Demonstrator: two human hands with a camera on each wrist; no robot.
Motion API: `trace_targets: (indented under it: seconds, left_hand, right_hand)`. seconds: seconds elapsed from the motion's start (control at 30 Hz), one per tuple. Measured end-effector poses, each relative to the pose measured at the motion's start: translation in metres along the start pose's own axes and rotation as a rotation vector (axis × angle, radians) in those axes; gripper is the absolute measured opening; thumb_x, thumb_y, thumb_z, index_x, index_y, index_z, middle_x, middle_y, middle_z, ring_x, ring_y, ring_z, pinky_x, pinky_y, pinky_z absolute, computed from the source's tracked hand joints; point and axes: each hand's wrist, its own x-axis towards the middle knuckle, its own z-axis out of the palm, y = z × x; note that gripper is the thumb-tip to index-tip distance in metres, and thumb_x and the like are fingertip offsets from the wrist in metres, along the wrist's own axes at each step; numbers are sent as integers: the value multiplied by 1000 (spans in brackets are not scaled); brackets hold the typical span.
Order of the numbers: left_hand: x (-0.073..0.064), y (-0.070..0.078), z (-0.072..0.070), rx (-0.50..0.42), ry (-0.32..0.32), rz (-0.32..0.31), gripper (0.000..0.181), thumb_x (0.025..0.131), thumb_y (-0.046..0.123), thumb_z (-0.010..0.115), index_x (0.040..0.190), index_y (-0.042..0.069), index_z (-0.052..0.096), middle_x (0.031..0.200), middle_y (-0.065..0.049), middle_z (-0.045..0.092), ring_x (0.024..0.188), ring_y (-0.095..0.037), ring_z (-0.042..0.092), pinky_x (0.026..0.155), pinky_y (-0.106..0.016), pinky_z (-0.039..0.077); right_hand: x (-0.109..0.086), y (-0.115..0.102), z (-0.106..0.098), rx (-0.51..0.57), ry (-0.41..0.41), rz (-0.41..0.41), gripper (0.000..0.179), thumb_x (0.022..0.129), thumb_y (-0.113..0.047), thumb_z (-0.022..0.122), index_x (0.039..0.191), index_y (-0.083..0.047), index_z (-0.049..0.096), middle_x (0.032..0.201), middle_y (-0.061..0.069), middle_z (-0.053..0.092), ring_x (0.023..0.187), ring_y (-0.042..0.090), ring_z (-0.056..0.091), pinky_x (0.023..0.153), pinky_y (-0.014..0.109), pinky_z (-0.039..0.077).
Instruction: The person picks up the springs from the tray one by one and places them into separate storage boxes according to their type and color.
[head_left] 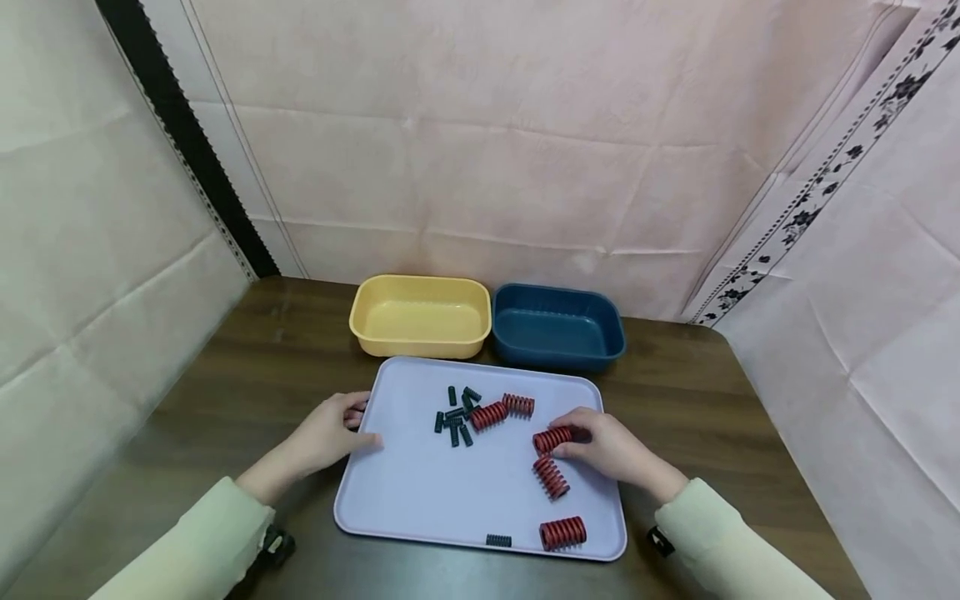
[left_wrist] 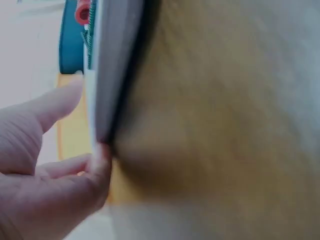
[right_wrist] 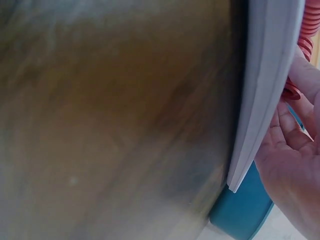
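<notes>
In the head view, my right hand [head_left: 600, 446] pinches a red coil spring [head_left: 550, 439] between thumb and fingers over the right part of a white tray [head_left: 435, 500]. Just below it lies another red spring [head_left: 551, 477], and a third red spring [head_left: 562, 533] is near the tray's front right corner. My left hand [head_left: 330, 433] holds the tray's left edge, thumb over the rim and fingers along the side. Several small dark green springs [head_left: 454, 414] are bunched near the tray's back, beside two red springs [head_left: 489, 415]. A single dark green spring [head_left: 498, 541] lies by the front rim.
Behind the tray stand a yellow bin [head_left: 420, 346] and, to its right, a blue bin [head_left: 558, 358]. All rest on a brown wooden table [head_left: 690, 392]. Pale cloth [head_left: 450, 167] hangs at the back and both sides.
</notes>
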Motion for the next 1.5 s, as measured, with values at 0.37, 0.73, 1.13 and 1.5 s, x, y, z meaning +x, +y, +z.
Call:
trace_targets:
  seconds: [0.37,0.73,1.13,1.5]
  left_hand:
    - [5,-8,2,-99,25,-71,67,80,3,78,139,-1,46,111,-12,53,100,-23,54,82,-32,50]
    - [6,-14,0,-90,2,-125,72,77,10,82,139,0,45,112,-11,55,103,-23,56,86,-36,51]
    - [4,-12,2,-112,1,-118,71,78,9,81,139,-1,44,111,-12,54,100,-22,55,82,-34,51]
    - [6,-9,0,-104,-1,-114,70,78,7,80,138,-3,44,111,-12,54,100,-23,55,83,-35,51]
  right_hand:
    - [-1,0,-1,11,-12,20,33,85,-33,75,116,-24,68,108,-14,62,102,9,58,93,41,48]
    - [0,0,3,23,23,-22,26,85,-30,75,109,-24,70,103,-13,64,97,8,60,88,38,50]
    - [8,0,-20,-7,144,19,28,84,-31,76,110,-24,69,99,-10,62,89,9,58,78,32,52]
    - [53,-7,-74,-41,324,81,31,90,-32,70,114,-13,67,100,3,62,85,19,57,71,36,51]
